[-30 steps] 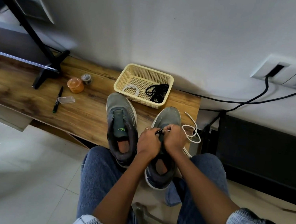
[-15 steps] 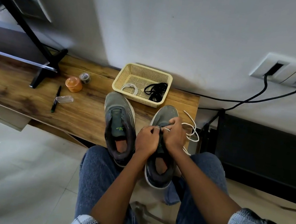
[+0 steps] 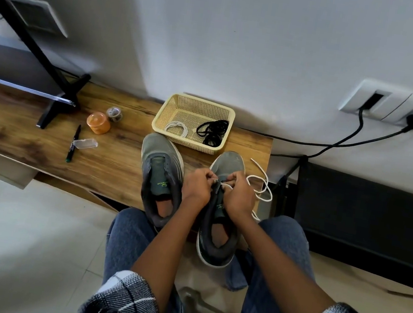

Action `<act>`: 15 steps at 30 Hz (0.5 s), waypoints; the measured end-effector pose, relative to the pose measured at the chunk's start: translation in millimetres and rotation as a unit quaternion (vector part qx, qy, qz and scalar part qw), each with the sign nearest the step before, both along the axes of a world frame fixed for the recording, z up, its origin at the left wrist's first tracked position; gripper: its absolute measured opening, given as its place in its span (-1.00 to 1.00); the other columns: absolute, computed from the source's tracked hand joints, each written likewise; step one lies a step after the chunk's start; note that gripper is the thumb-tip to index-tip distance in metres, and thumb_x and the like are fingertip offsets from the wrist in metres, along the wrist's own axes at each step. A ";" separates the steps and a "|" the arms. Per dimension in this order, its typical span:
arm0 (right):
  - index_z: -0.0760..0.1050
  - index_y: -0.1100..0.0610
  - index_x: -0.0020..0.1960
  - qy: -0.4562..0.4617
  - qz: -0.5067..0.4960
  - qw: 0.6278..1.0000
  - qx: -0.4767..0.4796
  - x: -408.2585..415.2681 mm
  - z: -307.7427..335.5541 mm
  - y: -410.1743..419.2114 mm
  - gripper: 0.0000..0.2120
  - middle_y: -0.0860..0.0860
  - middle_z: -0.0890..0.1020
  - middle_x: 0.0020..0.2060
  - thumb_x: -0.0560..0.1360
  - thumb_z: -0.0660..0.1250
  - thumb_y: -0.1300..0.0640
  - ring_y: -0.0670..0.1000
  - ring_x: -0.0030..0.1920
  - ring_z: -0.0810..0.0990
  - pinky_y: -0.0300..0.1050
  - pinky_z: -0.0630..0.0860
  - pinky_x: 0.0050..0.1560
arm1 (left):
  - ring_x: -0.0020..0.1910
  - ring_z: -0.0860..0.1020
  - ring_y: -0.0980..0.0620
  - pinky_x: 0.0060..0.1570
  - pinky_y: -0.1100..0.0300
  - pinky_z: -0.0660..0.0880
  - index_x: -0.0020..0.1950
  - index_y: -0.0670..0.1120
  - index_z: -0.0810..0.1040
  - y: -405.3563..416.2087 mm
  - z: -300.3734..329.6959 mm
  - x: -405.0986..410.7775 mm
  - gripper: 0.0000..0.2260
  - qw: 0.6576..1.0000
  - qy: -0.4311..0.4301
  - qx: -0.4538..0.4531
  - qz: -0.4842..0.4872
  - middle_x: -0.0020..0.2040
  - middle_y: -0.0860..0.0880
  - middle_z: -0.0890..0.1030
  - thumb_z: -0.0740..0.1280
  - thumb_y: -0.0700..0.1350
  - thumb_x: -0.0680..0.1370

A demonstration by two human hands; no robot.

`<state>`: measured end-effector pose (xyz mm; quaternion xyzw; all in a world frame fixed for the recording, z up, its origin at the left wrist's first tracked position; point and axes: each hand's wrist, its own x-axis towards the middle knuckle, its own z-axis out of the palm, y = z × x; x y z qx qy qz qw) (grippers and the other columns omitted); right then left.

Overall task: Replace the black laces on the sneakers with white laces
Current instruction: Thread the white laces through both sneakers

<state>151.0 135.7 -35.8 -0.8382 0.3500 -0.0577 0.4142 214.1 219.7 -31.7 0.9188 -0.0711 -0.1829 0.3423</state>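
Two grey sneakers stand side by side on the wooden bench (image 3: 118, 164). The left sneaker (image 3: 161, 176) has no lace in it. Over the tongue of the right sneaker (image 3: 218, 228) both hands work close together. My left hand (image 3: 198, 186) pinches the sneaker's eyelet edge, and my right hand (image 3: 237, 196) pinches a white lace (image 3: 262, 188), whose loose length loops off to the right of the shoe. What the fingertips do at the eyelets is hidden.
A cream plastic basket (image 3: 169, 109) behind the shoes holds a coiled white lace (image 3: 177, 128) and black laces (image 3: 213, 132). On the bench's left lie an orange jar (image 3: 98, 123), a small tape roll (image 3: 114, 114), a pen (image 3: 73, 143) and a clear cap (image 3: 85, 143). Black cables (image 3: 335, 146) run from wall sockets.
Both hands have shifted slightly toward the toe of the right sneaker, staying together on the white lace. The shoes and basket have not moved.
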 end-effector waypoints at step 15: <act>0.47 0.12 -0.04 -0.069 0.031 0.997 0.015 -7.2 4.7 -6.4 -0.83 -0.01 0.56 -0.13 0.44 0.32 0.34 -0.03 -0.11 0.52 -0.21 0.44 -0.15 | -0.10 0.60 -0.03 -0.02 -0.05 0.56 -0.02 -0.07 0.36 -6.6 -1.7 -14.0 -0.88 0.963 0.041 -0.195 0.183 -0.03 -0.12 0.58 0.07 -0.21 0.64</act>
